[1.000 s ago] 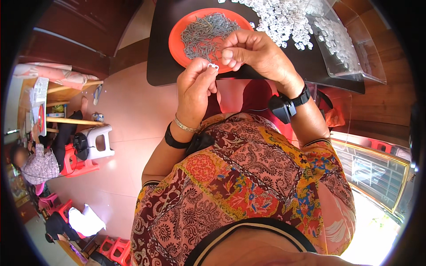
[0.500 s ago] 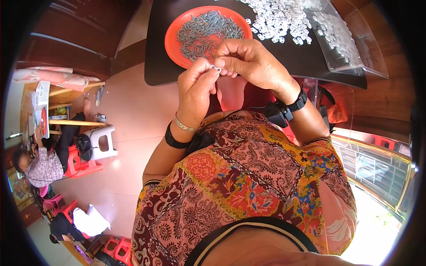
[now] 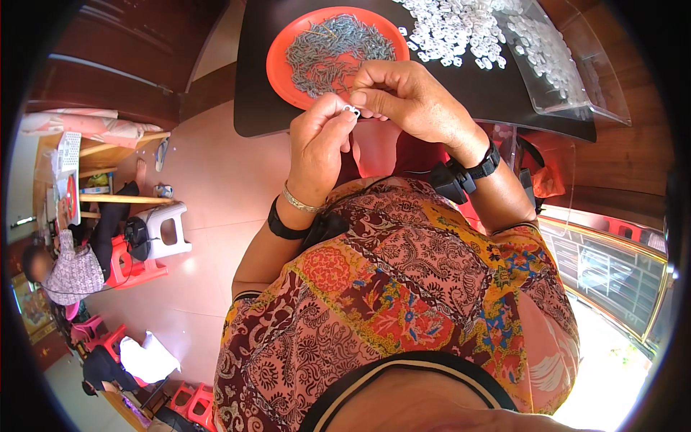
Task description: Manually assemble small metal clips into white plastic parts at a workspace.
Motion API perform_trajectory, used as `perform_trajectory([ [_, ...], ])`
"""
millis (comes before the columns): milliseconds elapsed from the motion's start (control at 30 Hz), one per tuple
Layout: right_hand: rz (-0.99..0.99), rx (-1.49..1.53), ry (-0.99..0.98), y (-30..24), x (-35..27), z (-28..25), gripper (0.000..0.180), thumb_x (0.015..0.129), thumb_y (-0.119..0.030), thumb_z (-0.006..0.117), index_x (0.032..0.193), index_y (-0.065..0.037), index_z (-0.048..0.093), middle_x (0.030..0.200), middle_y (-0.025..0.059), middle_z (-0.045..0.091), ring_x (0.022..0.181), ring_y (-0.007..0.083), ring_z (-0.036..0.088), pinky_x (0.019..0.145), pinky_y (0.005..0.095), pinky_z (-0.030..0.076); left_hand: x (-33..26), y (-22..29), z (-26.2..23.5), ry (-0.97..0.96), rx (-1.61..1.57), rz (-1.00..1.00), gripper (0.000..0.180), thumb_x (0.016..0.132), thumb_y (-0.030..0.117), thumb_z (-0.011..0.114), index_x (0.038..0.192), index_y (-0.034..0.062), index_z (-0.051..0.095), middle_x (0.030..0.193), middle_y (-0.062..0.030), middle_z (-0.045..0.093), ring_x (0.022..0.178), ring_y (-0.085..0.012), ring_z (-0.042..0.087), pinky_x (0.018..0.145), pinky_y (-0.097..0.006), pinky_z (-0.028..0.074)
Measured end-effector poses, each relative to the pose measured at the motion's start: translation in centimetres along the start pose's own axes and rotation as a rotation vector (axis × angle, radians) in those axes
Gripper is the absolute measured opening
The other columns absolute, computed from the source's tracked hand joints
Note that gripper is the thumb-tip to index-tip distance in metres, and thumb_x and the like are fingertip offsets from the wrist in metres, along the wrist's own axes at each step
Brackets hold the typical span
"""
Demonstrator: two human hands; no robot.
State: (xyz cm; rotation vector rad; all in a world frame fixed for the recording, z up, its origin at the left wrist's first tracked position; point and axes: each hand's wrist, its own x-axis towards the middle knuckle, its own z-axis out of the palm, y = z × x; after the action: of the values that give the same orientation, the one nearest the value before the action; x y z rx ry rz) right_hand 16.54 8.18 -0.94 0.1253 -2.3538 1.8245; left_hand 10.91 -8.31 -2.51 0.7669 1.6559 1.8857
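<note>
My left hand (image 3: 315, 147) pinches a small white plastic piece (image 3: 352, 110) with a rounded opening between thumb and forefinger. Close against it, my right hand (image 3: 416, 104) has thumb and forefinger pressed together; whatever lies between those fingertips is too small to make out. Both hands are raised at the near edge of the black table (image 3: 259, 119). Just beyond them sits a round red plate (image 3: 278, 75) with many thin grey metal pieces (image 3: 309, 54), like screws or nails. Loose white plastic pieces (image 3: 457, 32) are heaped to the right of the plate.
A clear plastic tray (image 3: 576, 110) holding more white pieces stands at the table's right end. Wooden panelling (image 3: 626, 72) rises beside it. Off to the left, another person (image 3: 75, 266) sits near a grey stool (image 3: 164, 229) and red stools (image 3: 140, 270).
My right hand has shifted slightly away from the white piece. The piece has turned a little in my left fingers, and its opening now shows dark.
</note>
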Motion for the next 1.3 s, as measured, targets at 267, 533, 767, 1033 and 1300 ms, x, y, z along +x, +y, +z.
perform_trajectory([
  [267, -0.046, -0.061, -0.043, -0.2, -0.1, 0.3, 0.015, 0.092, -0.010, 0.056, 0.081, 0.000, 0.055, 0.071, -0.0019, 0.051, 0.066, 0.0060, 0.045, 0.062, 0.0212, 0.040, 0.1, -0.3, -0.3, 0.003, 0.068, 0.016, 0.015, 0.086, 0.011, 0.050, 0.073, 0.0035, 0.049, 0.058, 0.0020, 0.043, 0.052, -0.0057, 0.039, 0.049, -0.021, 0.031],
  [533, 0.008, 0.207, -0.006, 0.5, 0.1, 0.2, 0.012, 0.090, -0.011, 0.058, 0.084, -0.001, 0.060, 0.073, -0.0005, 0.058, 0.070, 0.0071, 0.052, 0.066, 0.0240, 0.044, 0.1, 0.0, -0.2, -0.001, 0.022, 0.002, 0.014, 0.086, 0.011, 0.049, 0.075, 0.0028, 0.051, 0.060, 0.0022, 0.044, 0.052, -0.0052, 0.039, 0.049, -0.020, 0.031],
  [767, 0.009, 0.124, -0.009, 0.9, 0.0, 0.4, 0.013, 0.090, -0.012, 0.058, 0.084, -0.001, 0.060, 0.073, -0.0006, 0.058, 0.071, 0.0069, 0.052, 0.066, 0.0241, 0.044, 0.1, -0.2, -0.3, -0.015, 0.034, 0.014, 0.015, 0.087, 0.013, 0.050, 0.075, 0.0032, 0.050, 0.061, 0.0024, 0.044, 0.053, -0.0051, 0.039, 0.049, -0.020, 0.031],
  [1033, -0.003, -0.020, -0.002, 0.7, -0.4, 0.8, 0.013, 0.092, -0.011, 0.055, 0.083, -0.001, 0.056, 0.073, -0.0021, 0.051, 0.066, 0.0056, 0.044, 0.060, 0.0218, 0.038, 0.0, -0.7, -0.5, -0.024, 0.096, 0.033, 0.017, 0.087, 0.014, 0.051, 0.073, 0.0043, 0.048, 0.060, 0.0025, 0.042, 0.053, -0.0049, 0.039, 0.049, -0.020, 0.031],
  [1300, -0.035, -0.123, 0.009, 1.7, -0.3, 0.7, 0.018, 0.089, -0.018, 0.058, 0.079, -0.003, 0.058, 0.062, 0.0019, 0.053, 0.059, 0.0101, 0.049, 0.057, 0.0281, 0.042, 0.1, -1.0, -0.7, -0.069, 0.109, 0.037, 0.020, 0.087, 0.014, 0.051, 0.071, 0.0046, 0.046, 0.060, 0.0025, 0.042, 0.053, -0.0048, 0.037, 0.048, -0.021, 0.029],
])
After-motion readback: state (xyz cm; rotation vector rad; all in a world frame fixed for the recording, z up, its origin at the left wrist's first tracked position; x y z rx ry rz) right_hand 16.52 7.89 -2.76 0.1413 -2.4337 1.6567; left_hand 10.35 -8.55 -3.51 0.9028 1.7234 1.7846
